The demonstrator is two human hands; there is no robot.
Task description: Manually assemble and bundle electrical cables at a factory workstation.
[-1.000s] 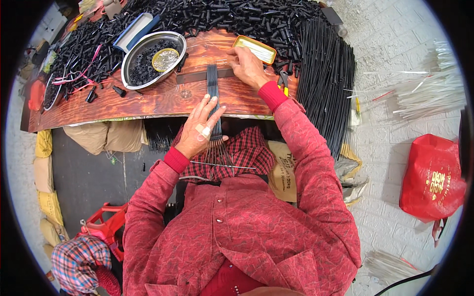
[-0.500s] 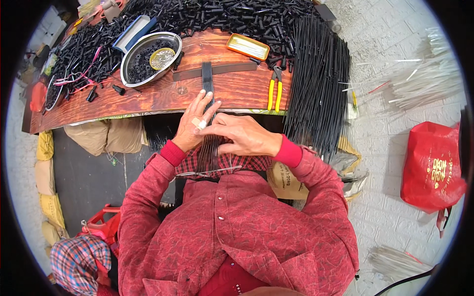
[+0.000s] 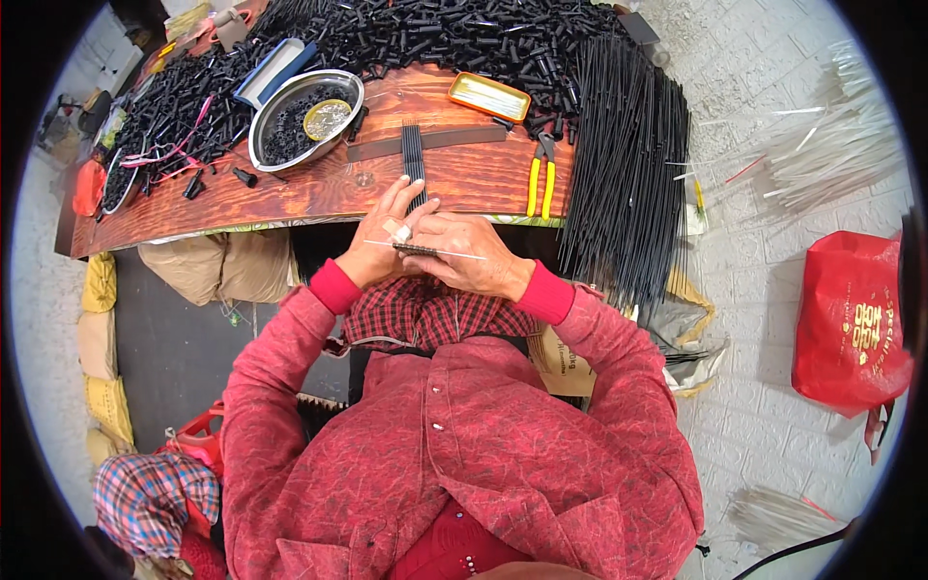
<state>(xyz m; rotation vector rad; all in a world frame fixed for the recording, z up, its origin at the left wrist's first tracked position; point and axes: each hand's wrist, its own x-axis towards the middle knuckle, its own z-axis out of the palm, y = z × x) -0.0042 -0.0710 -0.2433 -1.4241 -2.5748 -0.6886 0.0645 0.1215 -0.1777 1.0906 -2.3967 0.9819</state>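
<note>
A flat row of thin black rods (image 3: 413, 155) runs from my hands over the table's near edge and lies across a dark brown bar (image 3: 469, 137). My left hand (image 3: 377, 246) is on the left side of the rods, fingers stretched along them, with tape and a small white piece on it. My right hand (image 3: 474, 251) pinches the rods from the right, its fingers curled. A thin white stick (image 3: 462, 254) lies crosswise at a short dark row of rod ends between my hands. The thumb side of the left grip is partly hidden.
On the wooden table (image 3: 309, 198) are an oval metal dish (image 3: 261, 159) of small black parts, an orange-rimmed tin (image 3: 527, 106), yellow-handled pliers (image 3: 534, 188) and heaped black tubes (image 3: 454, 39). Long black rods (image 3: 628, 164) hang off the right side. A red bag (image 3: 851, 324) stands right.
The near part of the rods no longer hangs over my lap; their ends now show between my hands. A thin white stick has come into view across them. My right fingers have curled in.
</note>
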